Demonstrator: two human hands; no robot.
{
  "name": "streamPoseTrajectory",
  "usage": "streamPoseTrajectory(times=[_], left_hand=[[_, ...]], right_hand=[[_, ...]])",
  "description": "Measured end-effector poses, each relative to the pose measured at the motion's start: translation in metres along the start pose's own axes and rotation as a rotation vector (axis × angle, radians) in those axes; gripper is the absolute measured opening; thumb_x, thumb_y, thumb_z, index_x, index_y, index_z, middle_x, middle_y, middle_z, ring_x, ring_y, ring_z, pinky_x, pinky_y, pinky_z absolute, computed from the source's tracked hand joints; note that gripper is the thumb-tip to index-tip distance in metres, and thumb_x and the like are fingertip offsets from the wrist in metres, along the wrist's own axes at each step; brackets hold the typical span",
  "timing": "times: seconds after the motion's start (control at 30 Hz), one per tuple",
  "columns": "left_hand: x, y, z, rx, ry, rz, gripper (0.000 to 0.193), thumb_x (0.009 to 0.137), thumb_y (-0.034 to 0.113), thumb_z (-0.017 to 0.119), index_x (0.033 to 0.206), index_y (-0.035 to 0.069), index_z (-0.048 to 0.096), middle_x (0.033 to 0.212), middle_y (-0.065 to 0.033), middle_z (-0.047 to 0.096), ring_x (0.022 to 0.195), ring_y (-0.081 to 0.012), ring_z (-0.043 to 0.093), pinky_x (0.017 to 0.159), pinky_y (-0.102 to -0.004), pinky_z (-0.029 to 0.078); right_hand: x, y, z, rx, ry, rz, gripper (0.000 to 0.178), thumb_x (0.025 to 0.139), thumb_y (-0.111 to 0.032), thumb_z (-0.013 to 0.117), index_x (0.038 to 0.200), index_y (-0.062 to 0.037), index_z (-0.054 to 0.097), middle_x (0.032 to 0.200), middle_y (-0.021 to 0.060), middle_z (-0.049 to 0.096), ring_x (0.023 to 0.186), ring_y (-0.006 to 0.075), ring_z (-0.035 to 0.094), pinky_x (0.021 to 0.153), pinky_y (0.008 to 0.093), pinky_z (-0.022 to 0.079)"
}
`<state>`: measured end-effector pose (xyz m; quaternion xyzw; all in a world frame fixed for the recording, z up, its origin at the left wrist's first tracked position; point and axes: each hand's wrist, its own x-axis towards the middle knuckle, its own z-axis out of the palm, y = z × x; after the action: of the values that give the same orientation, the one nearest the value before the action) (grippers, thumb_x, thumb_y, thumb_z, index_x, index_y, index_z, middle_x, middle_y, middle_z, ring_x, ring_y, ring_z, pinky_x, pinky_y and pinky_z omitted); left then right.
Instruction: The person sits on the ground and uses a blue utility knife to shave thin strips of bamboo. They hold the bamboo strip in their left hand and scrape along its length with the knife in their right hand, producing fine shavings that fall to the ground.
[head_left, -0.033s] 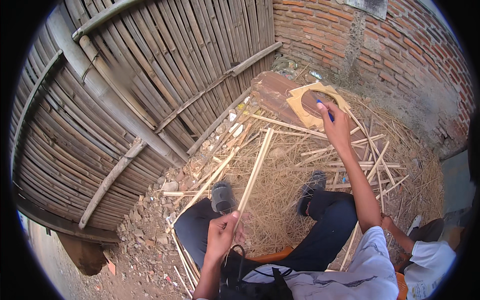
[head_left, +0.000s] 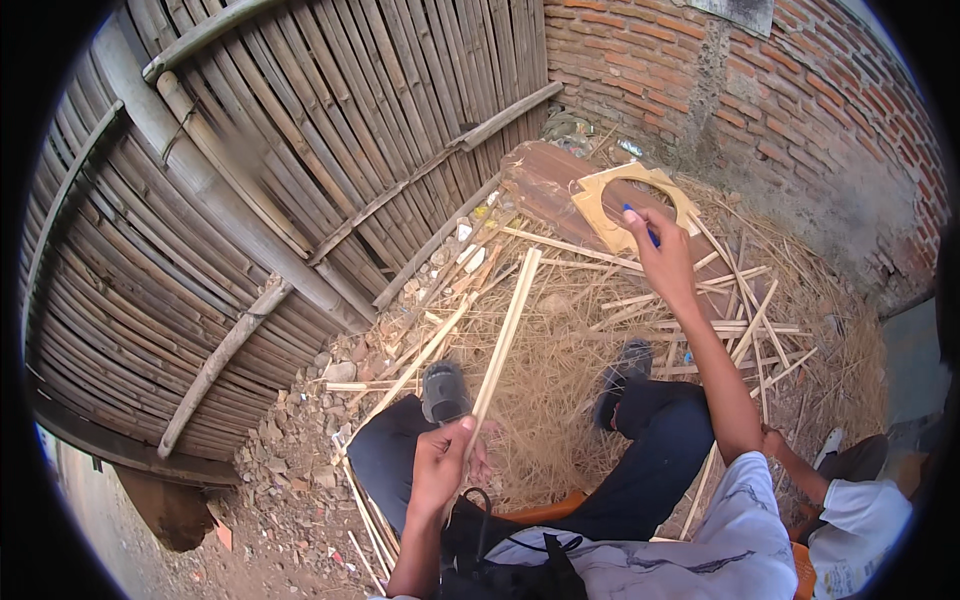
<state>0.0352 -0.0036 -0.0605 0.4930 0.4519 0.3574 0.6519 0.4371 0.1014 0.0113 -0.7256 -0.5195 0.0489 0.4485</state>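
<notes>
A long, straight, pale wooden strip (head_left: 510, 330) (a line along its length suggests two laid side by side) slants up and away in front of the person, its lower end in the left hand (head_left: 442, 460). That hand is closed round the end, the thumb pressed along the strip, with the far end free above the ground. The right hand (head_left: 665, 260) stretches further forward, fingers drawn together on a slim blue pen-like tool (head_left: 629, 209), whose tip pokes out beyond the fingers. It is held over the lower edge of a flat tan sheet with a large round hole (head_left: 592, 205); whether tool and sheet touch, I cannot tell. The sheet lies partly over a reddish-brown wooden board (head_left: 545, 185). Nearer the person, loose dry yellow straw (head_left: 550, 390) spreads between two dark grey sandals (head_left: 444, 392), and more pale narrow strips (head_left: 765, 345) lie crisscrossed on the right. Stones and grey-brown rubble (head_left: 290, 450) cover the ground at left, beneath a tall fence of weathered bamboo slats (head_left: 350, 110). It meets a worn red brick wall (head_left: 640, 60) at the back. At the lower right edge sits another person in a white shirt (head_left: 860, 530).
</notes>
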Motion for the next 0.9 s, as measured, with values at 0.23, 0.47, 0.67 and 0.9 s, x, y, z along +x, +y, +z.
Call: streamPoseTrajectory(times=[0.23,0.47,0.67,0.9], left_hand=[[0.032,0.013,0.008,-0.035,-0.135,-0.013,0.044,0.119,0.029,0.052,0.125,-0.009,0.074,0.074,-0.0061,0.067,0.060,-0.0128,0.066,0.058,-0.0290,0.057],[0.033,0.011,0.017,0.079,-0.194,0.110,0.040,0.118,0.028,0.057,0.131,-0.007,0.072,0.091,-0.0103,0.077,0.075,-0.0154,0.073,0.072,-0.0303,0.060],[0.021,0.003,-0.007,0.234,-0.324,0.050,0.040,0.117,0.031,0.059,0.131,-0.004,0.073,0.100,-0.0103,0.081,0.081,-0.0144,0.074,0.078,-0.0304,0.061],[0.012,0.019,-0.003,0.170,-0.268,-0.032,0.039,0.118,0.030,0.055,0.125,-0.002,0.076,0.071,0.0023,0.060,0.057,-0.0047,0.051,0.053,-0.0243,0.041]], right_hand=[[-0.042,-0.034,0.047,0.642,-0.440,-0.132,0.043,0.106,-0.040,0.075,0.125,-0.0014,0.077,0.085,0.0017,0.074,0.074,0.0092,0.061,0.072,0.0316,0.049],[-0.050,-0.050,0.042,0.789,-0.607,0.160,0.039,0.105,-0.037,0.076,0.121,-0.0017,0.079,0.082,-0.0012,0.070,0.061,0.0029,0.049,0.056,0.0231,0.036],[-0.042,-0.049,0.030,0.853,-0.501,0.181,0.038,0.105,-0.037,0.075,0.119,-0.0023,0.078,0.081,-0.0012,0.069,0.054,0.0013,0.039,0.051,0.0226,0.030],[-0.045,-0.051,0.035,0.564,-0.192,-0.243,0.034,0.108,-0.037,0.071,0.114,-0.0038,0.072,0.079,0.0025,0.071,0.063,0.0109,0.059,0.060,0.0291,0.046]])
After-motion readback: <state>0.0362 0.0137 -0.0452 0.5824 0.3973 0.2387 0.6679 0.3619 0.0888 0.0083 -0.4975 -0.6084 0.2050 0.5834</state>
